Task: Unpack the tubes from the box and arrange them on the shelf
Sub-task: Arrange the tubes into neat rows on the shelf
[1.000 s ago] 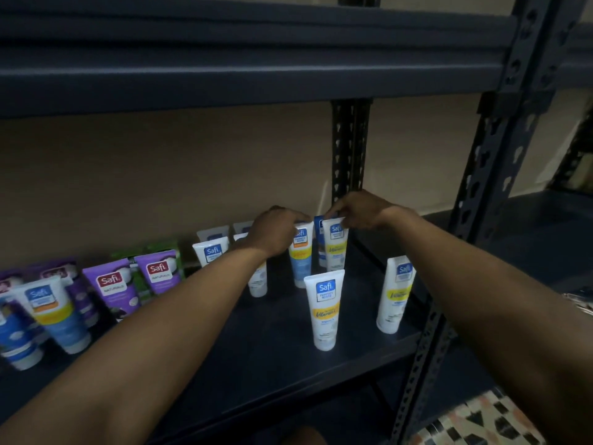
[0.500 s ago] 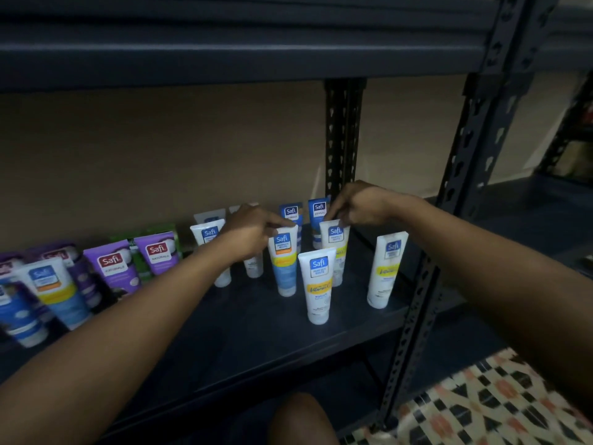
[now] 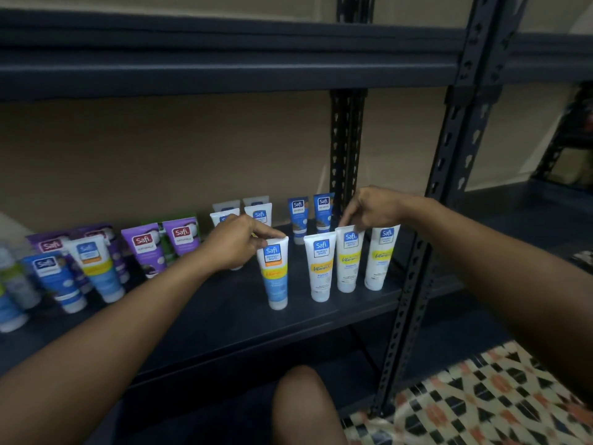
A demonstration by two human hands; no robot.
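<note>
Several Safi tubes stand cap-down on the dark shelf [image 3: 224,322]. My left hand [image 3: 239,242] pinches the top edge of a blue-and-yellow tube [image 3: 275,274] standing near the shelf's front. My right hand [image 3: 373,207] pinches the top of a white-and-yellow tube [image 3: 348,261], which stands between two like white tubes, one on its left [image 3: 319,268] and one on its right [image 3: 380,256]. Two dark blue tubes [image 3: 309,213] and several white ones [image 3: 258,213] stand behind. The box is not in view.
Purple tubes [image 3: 160,245] and blue tubes [image 3: 57,277] crowd the shelf's left part. A slotted upright post [image 3: 426,252] bounds the shelf on the right, another post [image 3: 345,149] stands at the back. An upper shelf [image 3: 224,69] hangs overhead. My knee [image 3: 305,406] and patterned floor [image 3: 481,399] lie below.
Both hands have drawn their tubes forward toward the shelf's front: the blue-and-yellow tube now stands left of the white ones, and the right hand's tube stands in line between the two white tubes.
</note>
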